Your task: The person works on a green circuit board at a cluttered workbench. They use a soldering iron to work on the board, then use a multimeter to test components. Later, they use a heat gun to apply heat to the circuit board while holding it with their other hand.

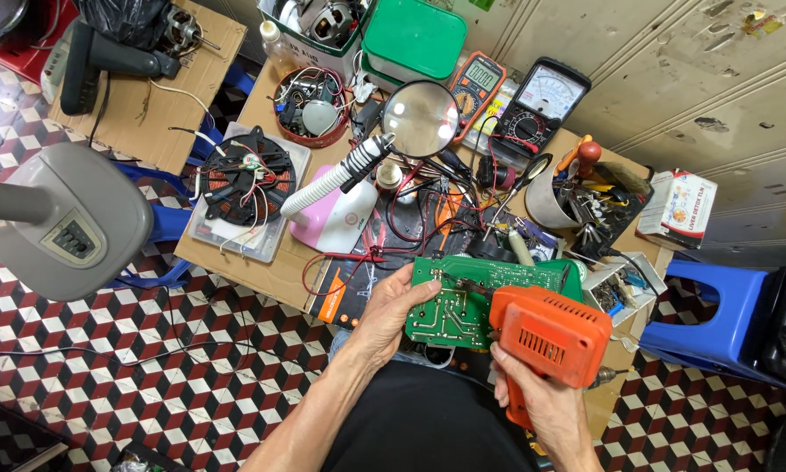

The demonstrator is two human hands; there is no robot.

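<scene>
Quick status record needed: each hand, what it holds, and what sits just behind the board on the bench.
left hand: grips the left edge of the green circuit board, solder side up
right hand: holds the orange soldering gun, its body over the board's right end
behind board: red and black leads, magnifier on a flexible neck
meters: two multimeters at the back

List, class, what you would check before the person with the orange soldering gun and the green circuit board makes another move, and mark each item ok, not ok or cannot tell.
1. Left hand grips green circuit board by its edge: ok.
2. Right hand wrapped around handle of orange soldering gun: ok.
3. Solder side of the board faces up: ok.
4. Gun tip meets a joint: cannot tell, blurred.
5. Red wires kept off the board: not ok, they run onto it.
6. Magnifying glass over the board: not ok, it stands behind.
</scene>
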